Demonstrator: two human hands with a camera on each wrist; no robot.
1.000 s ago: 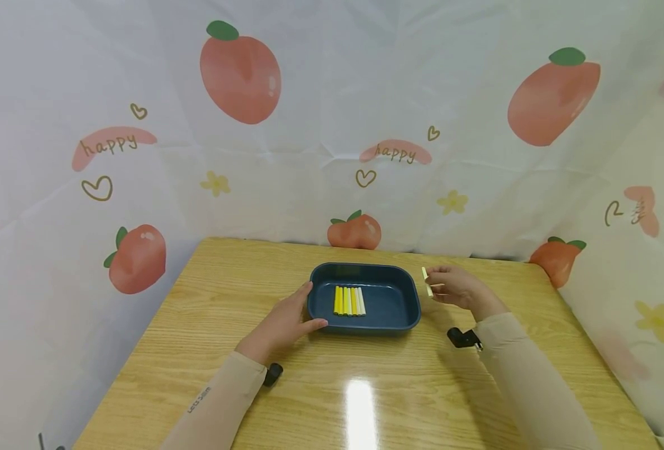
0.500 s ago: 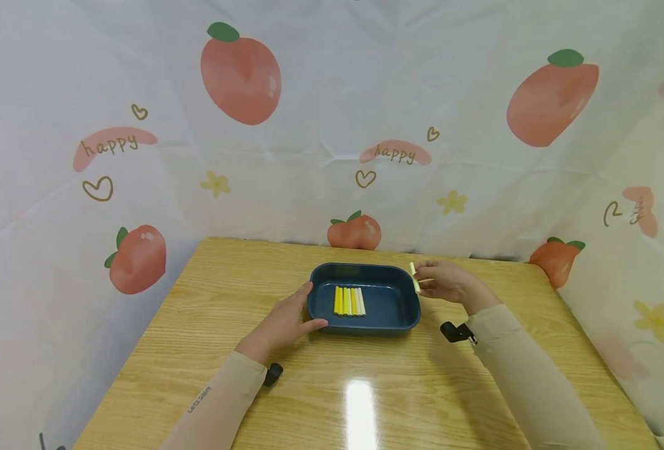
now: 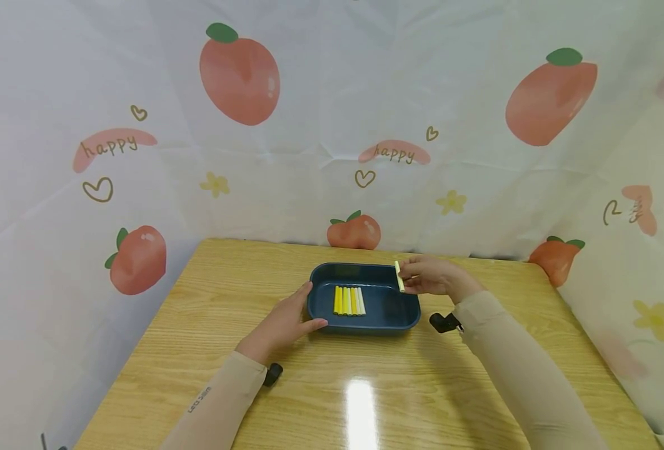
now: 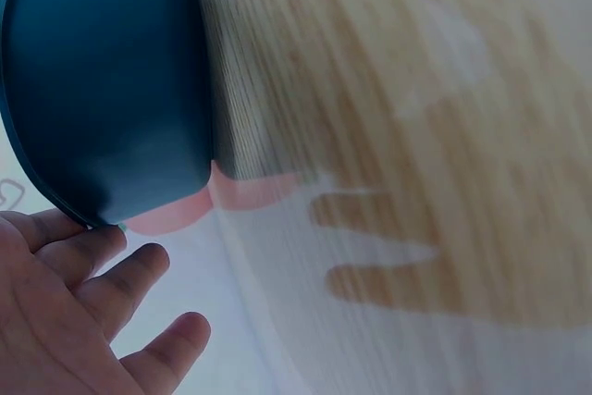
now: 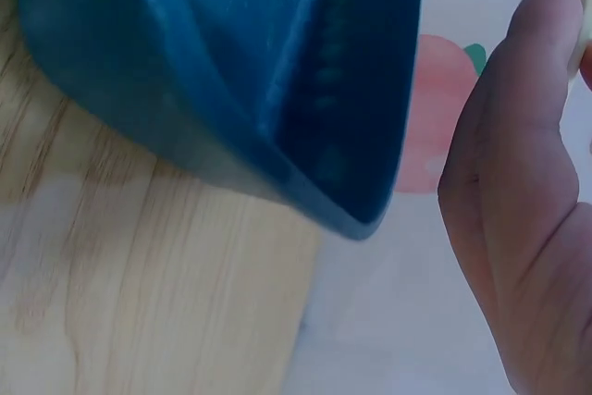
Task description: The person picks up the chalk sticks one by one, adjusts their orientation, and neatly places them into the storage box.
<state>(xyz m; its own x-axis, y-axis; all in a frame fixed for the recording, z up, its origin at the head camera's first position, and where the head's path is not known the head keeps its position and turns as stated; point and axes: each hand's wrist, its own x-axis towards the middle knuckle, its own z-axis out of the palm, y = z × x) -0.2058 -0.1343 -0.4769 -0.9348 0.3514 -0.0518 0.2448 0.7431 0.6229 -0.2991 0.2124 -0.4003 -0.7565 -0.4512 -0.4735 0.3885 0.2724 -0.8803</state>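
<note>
A dark blue rectangular tray (image 3: 388, 329) rests on the wooden table. In its left half several chalk sticks (image 3: 349, 301), yellow through white, lie side by side. My left hand (image 3: 280, 324) rests against the tray's left end, thumb at the front rim and index finger at the left rim. In the left wrist view the fingers (image 4: 120, 289) are spread, the nearest touching the tray's edge. Between thumb and fingers my right hand (image 3: 432, 275) pinches a pale yellow chalk stick (image 3: 400, 277) above the tray's right back part. The right wrist view shows this hand (image 5: 527, 145) raised beside the tray.
A white cloth (image 3: 287, 181) printed with peaches hangs behind the table (image 3: 242, 269) and along its sides. Black wrist cameras sit under the left sleeve (image 3: 219, 400) and the right sleeve (image 3: 523, 369).
My right hand has moved left with the chalk stick, from right of the tray to above its right part. The left hand, the tray and the row of chalk stay put.
</note>
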